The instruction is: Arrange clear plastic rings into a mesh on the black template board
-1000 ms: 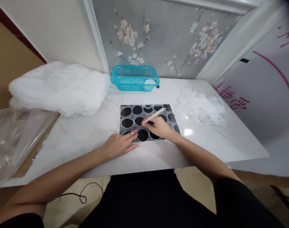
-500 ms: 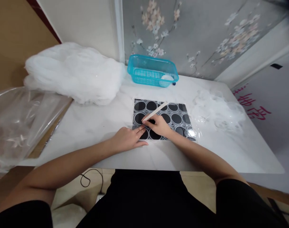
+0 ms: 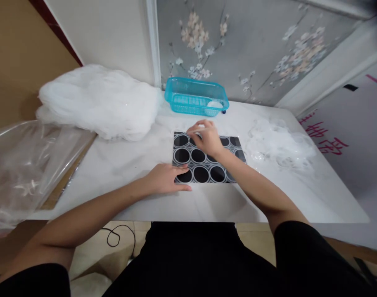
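Observation:
A black mat with grey ringed circles [image 3: 198, 156] lies on the white table. My left hand [image 3: 167, 178] rests flat over its lower left corner, fingers apart and thumb stretched along the near edge. Above the mat's far edge, my right hand [image 3: 209, 138] is closed in a pinch around a thin flat white stick [image 3: 198, 130]. Part of that stick is hidden by the fingers.
Behind the mat stands a blue plastic basket [image 3: 196, 108] with a white round item inside. A big heap of white netting [image 3: 98, 101] sits at the back left, beside clear plastic sheeting [image 3: 17, 169]. Tangled clear-white material [image 3: 278, 144] lies on the right.
My right hand has moved away from me, from the mat's middle left to its far edge, and the white stick has swung toward level. My left hand has barely moved.

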Action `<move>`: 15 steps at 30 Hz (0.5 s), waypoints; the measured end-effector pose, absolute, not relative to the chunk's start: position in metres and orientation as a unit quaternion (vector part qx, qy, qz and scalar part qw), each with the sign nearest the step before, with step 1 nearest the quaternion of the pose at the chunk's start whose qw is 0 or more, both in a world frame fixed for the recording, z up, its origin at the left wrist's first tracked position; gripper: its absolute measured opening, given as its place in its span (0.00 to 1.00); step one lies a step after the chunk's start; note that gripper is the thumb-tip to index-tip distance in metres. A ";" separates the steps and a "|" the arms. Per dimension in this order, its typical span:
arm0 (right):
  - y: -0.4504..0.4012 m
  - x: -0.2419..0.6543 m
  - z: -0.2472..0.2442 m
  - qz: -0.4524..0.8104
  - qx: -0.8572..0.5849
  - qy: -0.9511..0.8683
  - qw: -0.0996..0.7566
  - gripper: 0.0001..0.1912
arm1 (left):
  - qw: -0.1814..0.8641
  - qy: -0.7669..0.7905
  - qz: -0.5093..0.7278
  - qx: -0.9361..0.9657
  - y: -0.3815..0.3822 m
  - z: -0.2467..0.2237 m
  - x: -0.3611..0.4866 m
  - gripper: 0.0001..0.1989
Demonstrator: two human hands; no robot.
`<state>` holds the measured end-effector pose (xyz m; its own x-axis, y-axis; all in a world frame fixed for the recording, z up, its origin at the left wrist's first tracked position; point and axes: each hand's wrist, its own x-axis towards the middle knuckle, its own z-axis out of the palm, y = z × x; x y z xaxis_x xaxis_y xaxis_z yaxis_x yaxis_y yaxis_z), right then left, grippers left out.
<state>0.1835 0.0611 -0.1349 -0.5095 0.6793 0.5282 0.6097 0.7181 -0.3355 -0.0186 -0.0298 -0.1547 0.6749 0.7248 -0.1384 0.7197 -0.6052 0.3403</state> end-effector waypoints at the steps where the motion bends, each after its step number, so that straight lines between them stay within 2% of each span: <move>1: 0.068 0.185 -0.127 0.082 -0.384 -0.846 0.361 0.08 | 0.194 0.403 0.007 0.894 -0.029 -0.155 -0.019 0.37; 3: 0.070 0.187 -0.118 0.156 -0.391 -0.816 0.395 0.09 | 0.196 0.406 0.016 0.893 -0.028 -0.156 -0.020 0.34; 6: 0.049 0.189 -0.126 0.239 -0.395 -0.804 0.375 0.09 | 0.165 0.405 0.029 0.899 -0.030 -0.159 -0.018 0.30; 10: 0.014 0.186 -0.157 0.284 -0.406 -0.800 0.339 0.09 | 0.104 0.395 0.023 0.913 -0.035 -0.163 -0.015 0.30; 15: 0.004 0.180 -0.174 0.304 -0.402 -0.785 0.360 0.07 | 0.080 0.388 0.022 0.918 -0.037 -0.164 -0.015 0.31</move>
